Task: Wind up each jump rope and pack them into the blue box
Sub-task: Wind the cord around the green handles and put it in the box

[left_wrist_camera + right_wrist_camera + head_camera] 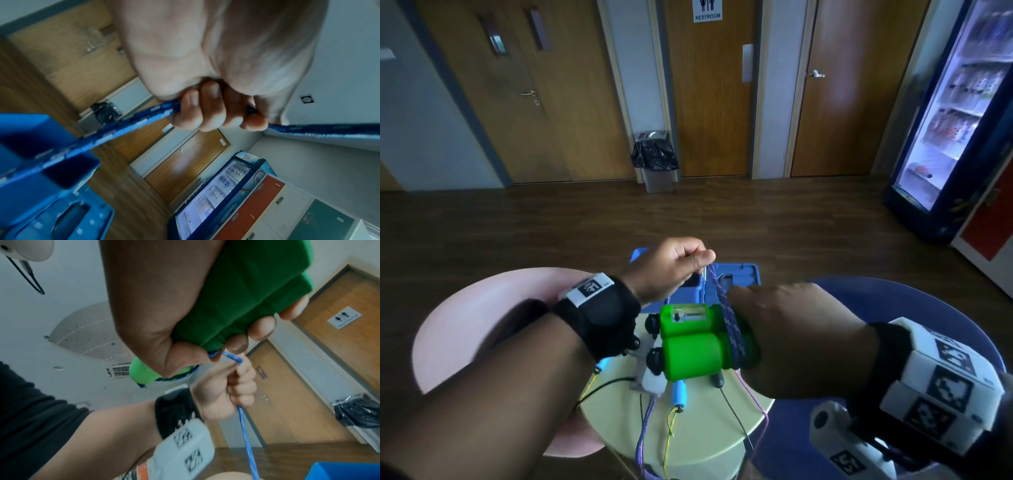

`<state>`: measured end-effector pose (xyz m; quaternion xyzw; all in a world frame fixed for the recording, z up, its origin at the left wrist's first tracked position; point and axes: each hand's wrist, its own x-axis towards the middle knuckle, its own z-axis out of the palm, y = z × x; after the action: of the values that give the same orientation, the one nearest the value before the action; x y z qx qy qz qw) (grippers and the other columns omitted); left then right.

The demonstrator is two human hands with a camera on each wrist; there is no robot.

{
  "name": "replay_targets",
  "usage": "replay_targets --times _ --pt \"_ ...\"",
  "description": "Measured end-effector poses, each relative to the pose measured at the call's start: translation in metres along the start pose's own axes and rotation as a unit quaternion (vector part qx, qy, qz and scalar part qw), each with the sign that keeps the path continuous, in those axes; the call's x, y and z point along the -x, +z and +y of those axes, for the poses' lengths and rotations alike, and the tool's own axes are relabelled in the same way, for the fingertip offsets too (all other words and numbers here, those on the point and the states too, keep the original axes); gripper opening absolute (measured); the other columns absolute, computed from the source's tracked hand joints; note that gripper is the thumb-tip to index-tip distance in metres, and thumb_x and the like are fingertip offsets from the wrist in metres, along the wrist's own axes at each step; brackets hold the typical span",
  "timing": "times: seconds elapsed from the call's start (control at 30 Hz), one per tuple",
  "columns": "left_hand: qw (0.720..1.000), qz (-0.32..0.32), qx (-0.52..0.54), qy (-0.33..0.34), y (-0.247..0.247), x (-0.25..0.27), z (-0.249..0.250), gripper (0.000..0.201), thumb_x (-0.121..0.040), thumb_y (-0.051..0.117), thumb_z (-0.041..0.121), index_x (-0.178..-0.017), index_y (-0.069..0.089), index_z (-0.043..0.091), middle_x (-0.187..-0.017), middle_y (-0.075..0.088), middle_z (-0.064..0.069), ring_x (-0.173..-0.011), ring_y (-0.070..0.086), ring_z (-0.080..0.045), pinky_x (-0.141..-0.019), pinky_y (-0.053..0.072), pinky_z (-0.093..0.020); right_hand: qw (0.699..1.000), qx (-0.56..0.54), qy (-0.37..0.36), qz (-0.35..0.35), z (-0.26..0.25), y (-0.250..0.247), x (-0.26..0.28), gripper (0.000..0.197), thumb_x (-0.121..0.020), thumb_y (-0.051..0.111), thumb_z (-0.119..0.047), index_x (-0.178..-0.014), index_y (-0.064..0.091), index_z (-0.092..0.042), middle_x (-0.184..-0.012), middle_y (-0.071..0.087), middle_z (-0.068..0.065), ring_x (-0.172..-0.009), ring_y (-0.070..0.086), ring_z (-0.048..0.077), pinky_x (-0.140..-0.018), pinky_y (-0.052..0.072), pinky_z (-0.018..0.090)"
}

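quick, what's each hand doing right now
left hand: closed, pinching the blue rope
right hand: closed around the green handles

Handles (690, 346) bright green; rope (732, 330) purple-blue flecked; box (743, 274) blue; table (705, 428) pale yellow.

The two handles (695, 342) are lying side by side in the right hand (784, 335), above the middle of the small round table (698, 435). The rope (732, 329) is sitting wound around the handles just beside the right hand's fingers, and one strand is running up from them to the left hand (671, 270), which is pinching it above and behind the handles. The box (739, 277) is sitting behind both hands, at the far edge of the table. Other cords (671, 421) are lying on the tabletop below the handles and trailing over its near edge. A bin (655, 161) is standing against the far wall, and a fridge (955, 130) is standing far right.
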<state>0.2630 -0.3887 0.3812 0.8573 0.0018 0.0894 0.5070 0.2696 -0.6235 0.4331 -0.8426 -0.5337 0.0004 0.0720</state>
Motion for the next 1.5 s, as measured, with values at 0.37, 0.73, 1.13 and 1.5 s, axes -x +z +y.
replay_targets --times 0.37,0.73,1.13,1.5 --pt "0.939 0.114 0.312 -0.087 0.087 0.047 -0.004 0.047 -0.075 0.061 0.029 -0.053 0.024 0.009 -0.049 0.017 -0.009 -0.045 0.016 -0.02 -0.049 0.028 -0.021 0.986 -0.058 0.125 0.094 0.012 -0.007 -0.009 0.036 -0.068 0.059 -0.05 -0.091 0.041 -0.028 -0.077 0.052 -0.009 -0.083 0.061 0.022 -0.066 0.043 0.029" --pt "0.908 0.124 0.381 -0.124 0.072 0.04 0.009 0.029 -0.069 0.059 0.007 -0.046 0.048 0.021 -0.047 0.034 0.004 -0.044 0.027 -0.008 -0.047 0.016 -0.022 0.98 -0.096 0.136 0.109 0.013 0.002 -0.02 0.041 -0.063 0.055 -0.053 -0.095 0.045 -0.029 -0.085 0.061 -0.007 -0.082 0.059 0.02 -0.07 0.049 0.03" --pt "0.957 0.181 0.223 -0.041 0.07 0.03 -0.002 0.017 -0.098 0.054 0.005 -0.095 0.066 0.016 -0.076 0.074 0.005 -0.072 0.064 0.001 -0.079 0.056 -0.018 0.974 -0.174 0.117 0.086 0.004 -0.002 -0.02 0.036 -0.063 0.062 -0.045 -0.094 0.052 -0.029 -0.081 0.06 -0.009 -0.077 0.059 0.016 -0.067 0.05 0.03" --pt "0.977 0.104 -0.032 0.186 -0.03 0.045 0.052 0.014 -0.089 0.064 0.022 -0.08 0.071 0.03 -0.07 0.065 0.02 -0.064 0.055 0.006 -0.065 0.044 -0.01 0.987 -0.008 0.151 0.05 0.043 0.003 -0.017 0.037 -0.071 0.058 -0.053 -0.094 0.043 -0.027 -0.096 0.066 -0.005 -0.095 0.065 0.027 -0.066 0.039 0.03"
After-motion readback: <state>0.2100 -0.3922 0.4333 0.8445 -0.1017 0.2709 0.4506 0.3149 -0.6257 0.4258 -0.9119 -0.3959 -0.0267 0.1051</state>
